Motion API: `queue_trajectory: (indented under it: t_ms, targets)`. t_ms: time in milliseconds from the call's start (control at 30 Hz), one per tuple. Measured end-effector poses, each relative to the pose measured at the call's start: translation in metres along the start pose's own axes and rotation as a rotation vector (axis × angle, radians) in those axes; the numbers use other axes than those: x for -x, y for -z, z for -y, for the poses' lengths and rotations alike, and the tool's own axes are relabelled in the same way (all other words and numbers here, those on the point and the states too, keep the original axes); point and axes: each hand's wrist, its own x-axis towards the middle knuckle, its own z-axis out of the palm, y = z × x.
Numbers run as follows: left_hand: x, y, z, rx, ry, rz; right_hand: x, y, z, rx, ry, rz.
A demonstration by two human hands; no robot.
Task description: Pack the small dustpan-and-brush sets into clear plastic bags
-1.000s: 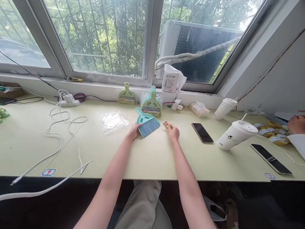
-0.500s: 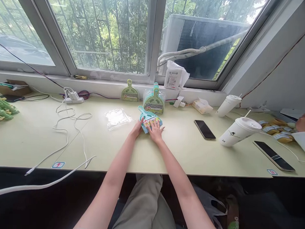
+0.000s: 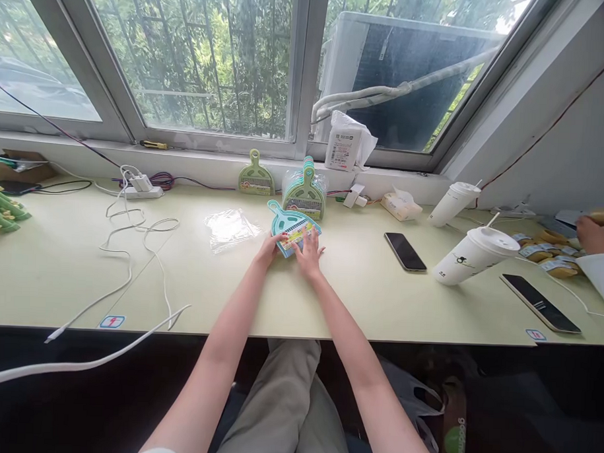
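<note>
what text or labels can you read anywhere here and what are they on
"good...", partly cut off: white letters on a green tag on the dark bag under the table.
Colourful label on the teal dustpan under both hands: print too small to read.
White packet on the sill: printed label, blurred.
Paper cup: small dark logo, unreadable.
Table-edge sticker: a red mark, no legible words.

We see bare desk point(image 3: 329, 307) before us, hemmed by white cables point(image 3: 133, 247) leftward, phone point(image 3: 405, 251) and cups point(image 3: 472, 259) rightward.
</note>
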Motion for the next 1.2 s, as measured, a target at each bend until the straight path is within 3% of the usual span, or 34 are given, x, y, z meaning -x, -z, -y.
queue_trajectory:
  t_ms: [100, 267, 400, 667, 1200]
  targets:
    - [0.002, -0.004, -0.002, 0.025, -0.030, 0.010, -0.005, 0.004, -0.004, -0.301, -0.160, -0.149]
    - [0.008, -0.013, -0.004, 0.034, -0.060, 0.122, -0.009, 0.006, -0.011, -1.044, -0.284, 0.094]
    - [0.009, -0.014, -0.004, 0.051, -0.066, 0.150, -0.010, 0.006, -0.012, -1.313, -0.377, 0.061]
    - [0.007, -0.012, -0.003, 0.039, -0.055, 0.173, -0.010, 0.012, -0.012, -1.425, -0.431, 0.082]
    - [0.008, -0.011, -0.004, 0.017, -0.073, 0.174, -0.010, 0.016, -0.014, -1.431, -0.443, 0.127]
